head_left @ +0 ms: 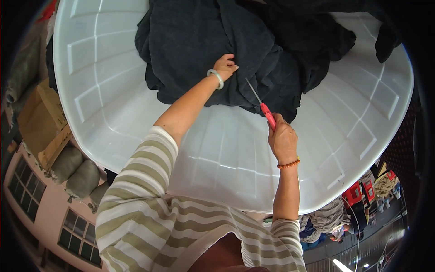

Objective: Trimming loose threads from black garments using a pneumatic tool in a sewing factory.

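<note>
Glossy white plastic tub (pixel 226 149) cradles heaped charcoal cloth (pixel 186 50) at twelve o'clock, no part visibly finished; the left hand (pixel 224 68) touches it, grip unclear; the right hand (pixel 283 140), at three, clasps a slim red-handled metal tool (pixel 267 114).

Showed, beyond the white tub's (pixel 213 181) lower-left edge, a pale pinkish wall (pixel 50 201) with two dark-paned windows (pixel 26 188), and closer in, bulging grey-green sacks (pixel 83 178) beside brown cardboard (pixel 41 115). Had, past the lower-right edge, red bins (pixel 352 192), heaped pale cloth (pixel 331 215) and, farther out, a glowing light strip (pixel 342 266).
</note>
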A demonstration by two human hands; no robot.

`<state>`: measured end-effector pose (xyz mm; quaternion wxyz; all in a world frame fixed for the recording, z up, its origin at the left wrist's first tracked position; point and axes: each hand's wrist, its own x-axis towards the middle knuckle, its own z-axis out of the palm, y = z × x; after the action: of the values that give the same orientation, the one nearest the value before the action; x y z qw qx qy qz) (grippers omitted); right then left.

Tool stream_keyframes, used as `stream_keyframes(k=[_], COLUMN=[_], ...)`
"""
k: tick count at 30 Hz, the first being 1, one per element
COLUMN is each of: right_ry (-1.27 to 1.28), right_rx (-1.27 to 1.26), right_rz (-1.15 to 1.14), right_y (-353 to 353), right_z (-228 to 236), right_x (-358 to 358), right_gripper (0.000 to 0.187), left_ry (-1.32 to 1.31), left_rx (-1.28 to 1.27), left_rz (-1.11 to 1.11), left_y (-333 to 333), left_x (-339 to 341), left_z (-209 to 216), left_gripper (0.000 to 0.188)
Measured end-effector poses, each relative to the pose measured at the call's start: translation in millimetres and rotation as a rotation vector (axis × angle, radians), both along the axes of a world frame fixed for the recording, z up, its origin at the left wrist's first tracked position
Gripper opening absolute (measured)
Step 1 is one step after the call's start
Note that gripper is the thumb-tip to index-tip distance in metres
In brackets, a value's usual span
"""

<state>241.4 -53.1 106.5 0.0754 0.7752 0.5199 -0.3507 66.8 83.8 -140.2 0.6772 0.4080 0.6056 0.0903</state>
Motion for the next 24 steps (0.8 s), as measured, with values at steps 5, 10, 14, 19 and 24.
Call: stream_keyframes(k=[5,10,14,19,24], right_ry=[-0.002,-0.049,-0.036,0.143,-0.152], right_rx=[0.027,0.013,-0.024,-0.147,-0.071], right_rz=[-0.006,-0.014,-0.024,0.107,0.152], right_y=[-13,-17,-27,-20,3], right_z=[-3,-1,-14,-79,-126], right_x=[11,20,28,17,56], right_gripper=[0.021,0.024,0.022,0.017,0.013], left_ry=[0.363,0.447,-0.068,-0.142,-0.056], left_rx=[0.43,0.388,0.178,-0.024,0.015], left_rz=[-0.061,0.112,-0.048,-0.158,-0.487], left_y=[2,64,67,44,48], left_x=[41,45,67,46,27], left_z=[4,-22,-15,-56,-25], left_gripper=[0.066,0.067,0.07,0.073,0.069])
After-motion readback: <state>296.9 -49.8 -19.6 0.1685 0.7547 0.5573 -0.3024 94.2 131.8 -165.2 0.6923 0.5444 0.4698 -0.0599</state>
